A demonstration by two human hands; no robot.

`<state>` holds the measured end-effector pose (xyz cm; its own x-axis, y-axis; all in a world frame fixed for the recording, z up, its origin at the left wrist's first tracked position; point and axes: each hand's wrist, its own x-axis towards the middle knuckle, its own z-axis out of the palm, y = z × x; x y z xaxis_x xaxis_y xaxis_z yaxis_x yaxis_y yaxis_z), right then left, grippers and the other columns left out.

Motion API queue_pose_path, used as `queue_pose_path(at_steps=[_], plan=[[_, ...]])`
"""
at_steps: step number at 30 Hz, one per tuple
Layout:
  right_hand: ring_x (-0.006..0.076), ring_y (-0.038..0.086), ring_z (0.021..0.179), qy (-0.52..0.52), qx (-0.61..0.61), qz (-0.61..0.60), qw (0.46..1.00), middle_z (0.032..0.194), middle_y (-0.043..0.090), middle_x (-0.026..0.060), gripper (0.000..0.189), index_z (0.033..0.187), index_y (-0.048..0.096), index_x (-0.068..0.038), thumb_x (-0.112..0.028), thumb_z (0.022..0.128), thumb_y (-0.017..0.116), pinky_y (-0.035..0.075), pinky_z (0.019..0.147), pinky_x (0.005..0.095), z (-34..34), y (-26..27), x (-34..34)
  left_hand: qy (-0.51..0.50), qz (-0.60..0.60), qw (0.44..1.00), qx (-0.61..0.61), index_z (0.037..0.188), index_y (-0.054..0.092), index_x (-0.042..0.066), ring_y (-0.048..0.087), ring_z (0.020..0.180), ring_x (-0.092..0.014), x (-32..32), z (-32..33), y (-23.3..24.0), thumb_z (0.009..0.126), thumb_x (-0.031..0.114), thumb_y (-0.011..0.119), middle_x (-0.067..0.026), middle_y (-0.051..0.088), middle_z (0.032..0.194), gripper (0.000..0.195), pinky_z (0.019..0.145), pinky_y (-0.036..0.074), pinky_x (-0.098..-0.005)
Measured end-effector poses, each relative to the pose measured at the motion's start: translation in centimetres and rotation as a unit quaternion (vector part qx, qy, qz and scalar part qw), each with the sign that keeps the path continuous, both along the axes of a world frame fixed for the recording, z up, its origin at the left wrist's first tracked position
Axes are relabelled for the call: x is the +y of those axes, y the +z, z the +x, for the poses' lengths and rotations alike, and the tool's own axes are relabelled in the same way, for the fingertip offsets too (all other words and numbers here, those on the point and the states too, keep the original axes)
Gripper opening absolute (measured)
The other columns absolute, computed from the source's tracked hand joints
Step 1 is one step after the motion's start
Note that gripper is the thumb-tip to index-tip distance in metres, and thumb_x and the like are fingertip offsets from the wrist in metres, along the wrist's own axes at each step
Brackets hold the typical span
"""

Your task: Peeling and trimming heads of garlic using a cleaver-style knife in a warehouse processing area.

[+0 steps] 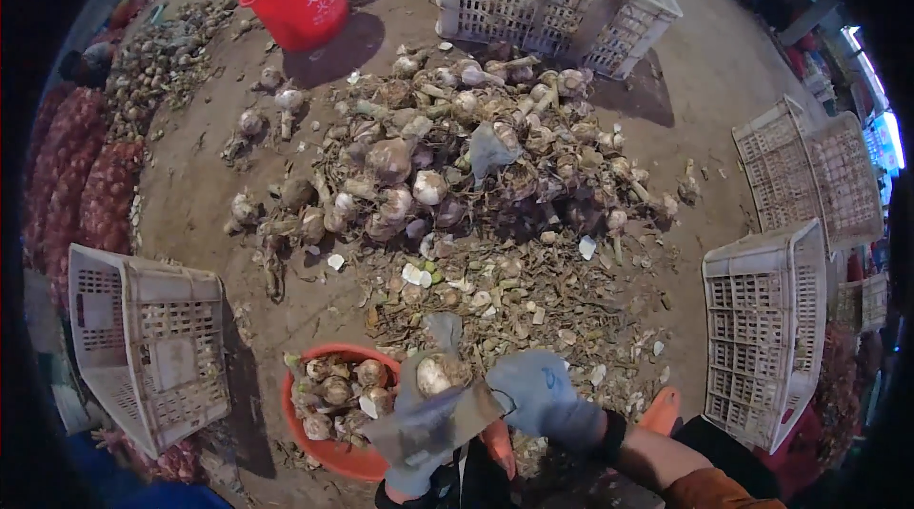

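My left hand [412,395], in a grey-blue glove, holds a garlic bulb [434,375] above the right side of an orange-red basin [291,416] of garlic bulbs. A flat, broad grey-brown thing [435,427], perhaps a blade, covers part of this hand. My right hand [537,389], gloved too, is curled at its right edge, beside a thin dark loop; whether it grips anything is hidden. Ahead lies a large heap of garlic bulbs with stalks and roots [428,187]. Cut stalks, roots and skins [514,287] litter the ground between heap and hands.
Plastic crates stand at left [175,337], at right [757,337], farther right [782,166] and behind the heap [500,2]. A red bucket [296,2] stands at the back left. Red mesh sacks [114,187] and more bulbs [168,52] lie at far left. Orange footwear [660,409] shows below.
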<state>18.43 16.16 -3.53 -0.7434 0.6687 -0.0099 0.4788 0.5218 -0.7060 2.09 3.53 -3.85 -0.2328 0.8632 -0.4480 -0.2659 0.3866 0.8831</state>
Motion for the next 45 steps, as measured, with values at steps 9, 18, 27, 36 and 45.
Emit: queue_pose_path(at_steps=[9, 18, 27, 36, 45], plan=[[0.0179, 0.056, 0.072, -0.068, 0.158, -0.325, 0.93, 0.085, 0.058, 0.0039, 0.034, 0.1, 0.058, -0.004, -0.032, 0.08, 0.061, 0.045, 0.064, 0.0313, 0.9, -5.4, -1.0, -0.013, -0.057, 0.997, 0.04, 0.121, 0.033, 0.005, 0.054, 0.095, -0.022, 3.8, 0.9, 1.5, 0.06, 0.004, 0.076, -0.0121, 0.049, 0.109, 0.074, 0.078, 0.048, -0.0315], [0.022, 0.052, 0.059, -0.155, 0.055, -0.149, 0.975, 0.072, 0.055, 0.0098, 0.029, 0.088, 0.058, -0.003, -0.028, 0.076, 0.065, 0.042, 0.057, 0.0325, -2.0, 2.7, 0.0, 0.152, 0.082, 0.947, 0.272, 0.11, 0.042, 0.006, 0.045, 0.099, -0.019, 3.8, -0.2, 1.8, 0.057, 0.002, 0.069, -0.0084, 0.044, 0.106, 0.06, 0.082, 0.042, -0.0313], [0.022, 0.056, 0.067, -0.154, -0.118, -0.207, 0.959, 0.076, 0.059, 0.0166, 0.034, 0.092, 0.058, -0.001, -0.033, 0.081, 0.055, 0.043, 0.061, 0.0357, 3.1, -5.2, 1.4, 0.176, 0.009, 0.909, 0.377, 0.126, 0.037, 0.001, 0.05, 0.102, -0.021, 1.3, -3.9, 3.4, 0.086, 0.013, 0.048, -0.0132, 0.051, 0.114, 0.043, 0.087, 0.042, -0.0312], [0.0104, 0.056, 0.059, -0.338, 0.348, -0.341, 0.805, 0.067, 0.054, 0.001, 0.027, 0.085, 0.057, -0.003, -0.029, 0.085, 0.057, 0.042, 0.051, 0.0245, 3.6, 0.0, 19.3, 0.022, -0.084, 0.972, 0.22, 0.13, 0.034, 0.005, 0.043, 0.11, -0.027, 3.5, -1.4, 2.0, 0.086, 0.023, 0.052, -0.0121, 0.041, 0.126, 0.051, 0.091, 0.038, -0.038], [0.0104, 0.053, 0.068, -0.107, 0.215, -0.536, 0.809, 0.079, 0.059, -0.0013, 0.025, 0.094, 0.06, -0.005, -0.026, 0.08, 0.062, 0.045, 0.063, 0.0261, 2.2, 2.7, -1.5, -0.095, -0.003, 0.994, 0.05, 0.096, 0.052, 0.001, 0.054, 0.074, -0.018, 4.5, 2.2, 0.6, 0.076, 0.008, 0.061, -0.006, 0.054, 0.089, 0.022, 0.059, 0.042, -0.0318]])
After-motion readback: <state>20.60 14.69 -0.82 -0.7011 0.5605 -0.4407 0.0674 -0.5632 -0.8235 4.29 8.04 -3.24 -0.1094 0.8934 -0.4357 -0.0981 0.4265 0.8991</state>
